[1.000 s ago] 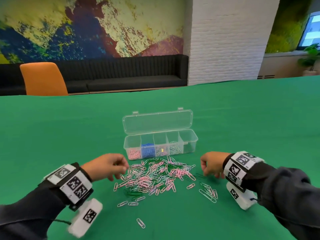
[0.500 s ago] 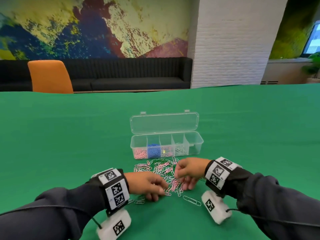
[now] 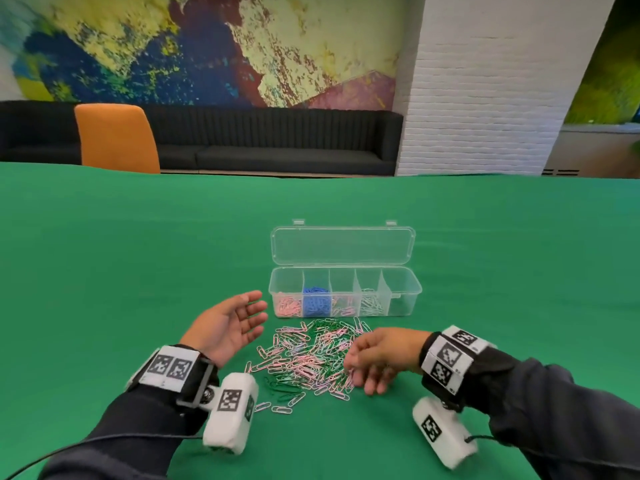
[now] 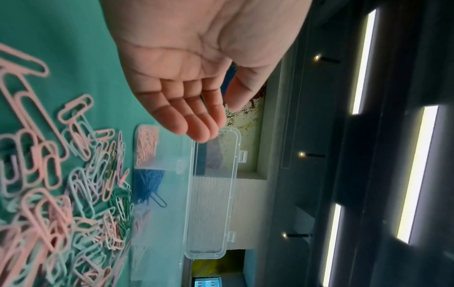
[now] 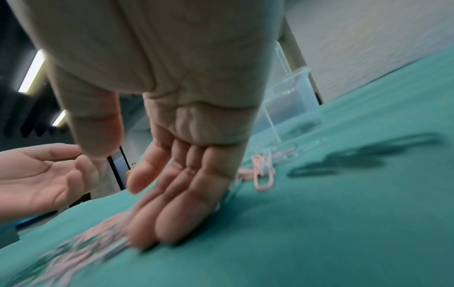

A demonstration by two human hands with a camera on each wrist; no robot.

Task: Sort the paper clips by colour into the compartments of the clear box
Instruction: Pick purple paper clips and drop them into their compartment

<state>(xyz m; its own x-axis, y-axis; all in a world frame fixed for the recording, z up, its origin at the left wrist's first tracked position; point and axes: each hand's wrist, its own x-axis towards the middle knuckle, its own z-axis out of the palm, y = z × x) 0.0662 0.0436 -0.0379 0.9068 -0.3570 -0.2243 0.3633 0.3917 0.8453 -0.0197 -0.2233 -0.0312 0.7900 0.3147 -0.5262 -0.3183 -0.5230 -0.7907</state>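
A clear box [image 3: 405, 289] stands open on the green cloth, its lid tilted back. From the left its compartments hold pink clips [image 3: 288, 305], blue clips [image 3: 316, 302], pinkish clips, pale clips, and the last looks empty. A heap of pink, green and pale paper clips [image 3: 308, 358] lies in front of the box. My left hand [image 3: 252, 310] hovers left of the heap, palm turned inward, fingers straight, holding nothing [image 4: 218, 120]. My right hand [image 3: 363, 375] is at the heap's right edge, its straight fingertips [image 5: 169, 229] pressing down on clips and cloth.
A few stray clips [image 3: 282, 407] lie near my left wrist, and dark green ones [image 5: 363, 161] lie on the cloth to the right of my right hand. An orange chair [image 3: 116, 136] and a black sofa [image 3: 277, 140] stand beyond the table's far edge.
Both hands were together at the heap's near edge half a second ago. The left hand has since lifted away to the left and opened; the right has shifted to the heap's right side.
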